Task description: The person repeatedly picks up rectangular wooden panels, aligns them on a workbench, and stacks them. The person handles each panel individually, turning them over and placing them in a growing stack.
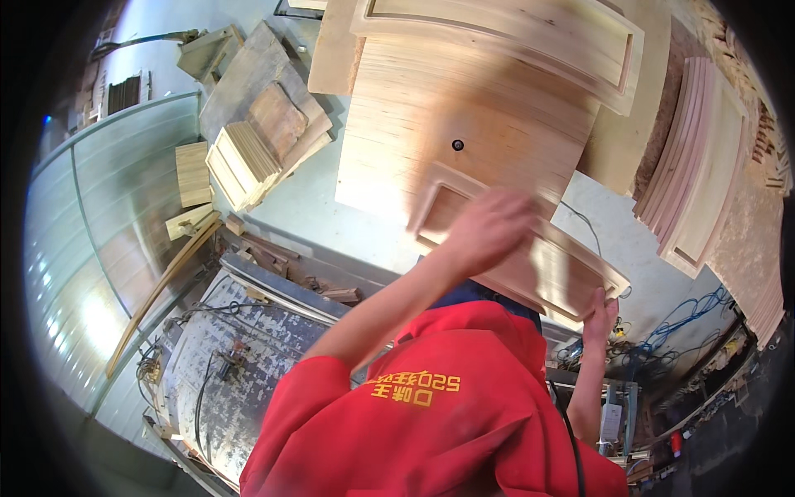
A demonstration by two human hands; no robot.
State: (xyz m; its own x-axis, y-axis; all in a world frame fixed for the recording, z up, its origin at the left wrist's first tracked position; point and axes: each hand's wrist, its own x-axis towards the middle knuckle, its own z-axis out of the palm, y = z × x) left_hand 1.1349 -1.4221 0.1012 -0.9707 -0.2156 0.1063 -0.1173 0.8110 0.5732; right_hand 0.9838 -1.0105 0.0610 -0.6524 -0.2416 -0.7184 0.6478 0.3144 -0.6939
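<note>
A framed wooden panel [567, 277] with a recessed middle lies slantwise close to my body, overhanging the near edge of the wooden worktop [389, 124]. At its right end my right hand [599, 316] grips the frame, thumb on the upper side. My left hand [495, 230] is over the panel's left half, slightly blurred, with its fingers curled. Whatever those fingers hold, if anything, is hidden. Across the far side of the worktop lies a longer framed panel [497, 31]. A small round black piece [457, 145] sits on the bare board between the two panels.
More framed panels [704, 166] are stacked at the right. To the left, a smaller stack [240, 166] rests on boards. A worn, paint-spotted metal surface [224, 373] stands at the lower left, beside translucent sheeting [108, 215]. Blue cables [683, 319] tangle at the right.
</note>
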